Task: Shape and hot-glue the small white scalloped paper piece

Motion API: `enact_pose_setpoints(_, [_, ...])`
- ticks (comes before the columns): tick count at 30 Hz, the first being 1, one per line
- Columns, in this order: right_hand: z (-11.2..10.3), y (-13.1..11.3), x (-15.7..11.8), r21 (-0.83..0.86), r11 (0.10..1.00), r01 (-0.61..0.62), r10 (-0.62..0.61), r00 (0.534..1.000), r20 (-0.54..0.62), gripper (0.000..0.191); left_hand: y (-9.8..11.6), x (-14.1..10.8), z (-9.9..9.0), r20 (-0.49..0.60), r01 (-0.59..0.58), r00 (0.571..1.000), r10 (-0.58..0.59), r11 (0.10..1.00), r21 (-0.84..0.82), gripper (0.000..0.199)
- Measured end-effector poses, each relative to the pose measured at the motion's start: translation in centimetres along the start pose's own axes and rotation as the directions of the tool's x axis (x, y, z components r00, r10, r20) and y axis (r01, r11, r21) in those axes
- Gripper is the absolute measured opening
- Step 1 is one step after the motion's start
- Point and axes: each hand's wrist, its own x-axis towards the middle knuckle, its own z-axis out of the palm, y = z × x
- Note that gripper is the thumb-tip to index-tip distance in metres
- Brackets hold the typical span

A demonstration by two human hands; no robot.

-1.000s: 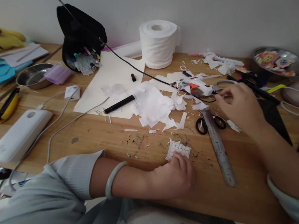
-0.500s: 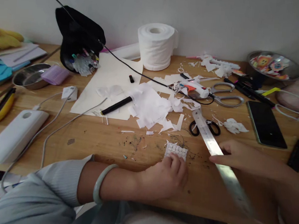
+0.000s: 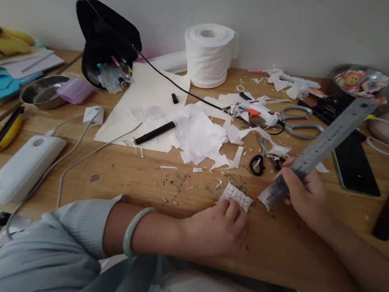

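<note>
Near the table's front edge, my left hand [image 3: 217, 227] is curled, its fingertips on the lower edge of a small white piece of paper [image 3: 237, 197] marked with rows of dark curved lines. To the right, my right hand [image 3: 301, 189] is closed around a metal ruler [image 3: 331, 139], thumb on top. The ruler slants from its low end beside the patterned paper up toward the back right, raised above the table. Small black-handled scissors [image 3: 257, 165] lie just behind my right hand, partly hidden by it.
White paper scraps [image 3: 198, 135] and a black marker [image 3: 155, 132] lie mid-table, with a glue gun [image 3: 260, 113] and larger scissors [image 3: 305, 130] behind. A phone [image 3: 356, 165] is at the right, a paper roll [image 3: 208, 56] at the back, a white power bank [image 3: 22, 169] at the left.
My right hand has lifted the ruler and swung it, so its far end now points to the back right. The patterned paper has turned slightly under my left fingertips. The view has shifted a little.
</note>
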Motion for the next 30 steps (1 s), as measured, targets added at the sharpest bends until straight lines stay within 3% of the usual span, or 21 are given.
enact_pose_setpoints(7, [0.7, 1.5, 0.3, -0.045, 0.984, 0.174, -0.157, 0.954, 0.257, 0.019, -0.2, -0.1, 0.1, -0.028, -0.072, 0.997, 0.07, 0.995, -0.076, 0.022])
enact_pose_setpoints(14, [1.2, 2.0, 0.9, -0.053, 0.979, 0.195, -0.173, 0.946, 0.274, 0.027, -0.2, -0.2, 0.4, -0.103, -0.057, 0.993, 0.052, 0.997, -0.052, 0.023])
enact_pose_setpoints(30, [1.2, 2.1, 1.1, -0.048, 0.987, 0.155, -0.135, 0.948, 0.289, 0.03, -0.2, 0.0, 0.3, -0.129, -0.044, 0.991, 0.041, 0.999, -0.018, 0.024])
